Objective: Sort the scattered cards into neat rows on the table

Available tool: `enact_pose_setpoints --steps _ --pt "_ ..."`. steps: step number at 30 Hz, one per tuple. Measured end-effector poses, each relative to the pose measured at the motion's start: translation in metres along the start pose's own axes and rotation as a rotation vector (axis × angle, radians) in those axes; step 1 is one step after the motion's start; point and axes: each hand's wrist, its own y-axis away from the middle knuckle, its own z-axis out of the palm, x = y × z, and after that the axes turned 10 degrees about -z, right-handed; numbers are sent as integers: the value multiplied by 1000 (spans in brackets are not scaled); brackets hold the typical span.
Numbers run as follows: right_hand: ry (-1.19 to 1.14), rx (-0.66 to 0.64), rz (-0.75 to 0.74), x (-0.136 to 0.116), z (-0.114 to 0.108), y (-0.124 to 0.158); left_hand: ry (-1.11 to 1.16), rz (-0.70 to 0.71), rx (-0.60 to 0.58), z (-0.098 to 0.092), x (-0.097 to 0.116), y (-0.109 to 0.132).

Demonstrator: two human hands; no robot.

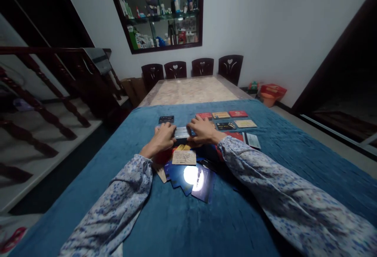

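Between my two hands is a silver-grey card, its face tilted toward me. My left hand is closed on its left end, fingers bent. My right hand grips the right end, fingers curled over the edge. Just below lies an overlapping pile of cards: a cream card on top, blue cards and a purple-grey card fanned toward me, with a bright glare on them. A dark card lies beyond my left hand. My hands partly hide the pile and some cards behind.
Right of my hands, cards lie in rows: a red card, an orange-cream card, a black card, a pale yellow card, and a white-and-grey card. A blue cloth covers the near table; chairs stand around the far end.
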Motion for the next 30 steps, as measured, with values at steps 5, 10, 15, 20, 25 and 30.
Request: enact_pose_setpoints --steps 5,10,15,20,25,30 --pt "-35 -1 -7 -11 -5 -23 20 -44 -14 -3 -23 -6" --pt "-76 -3 -7 -17 -2 -48 58 -73 -2 -3 -43 -14" --pt "-101 -24 10 -19 4 -71 60 -126 -4 -2 -57 -26" --pt "-116 -59 14 -19 7 -88 43 -149 12 0 -69 -39" --pt "-135 -83 32 -19 10 -98 24 -130 -5 3 -75 -47" --pt "-167 -118 32 -19 10 -100 57 -132 -16 9 -79 -50"
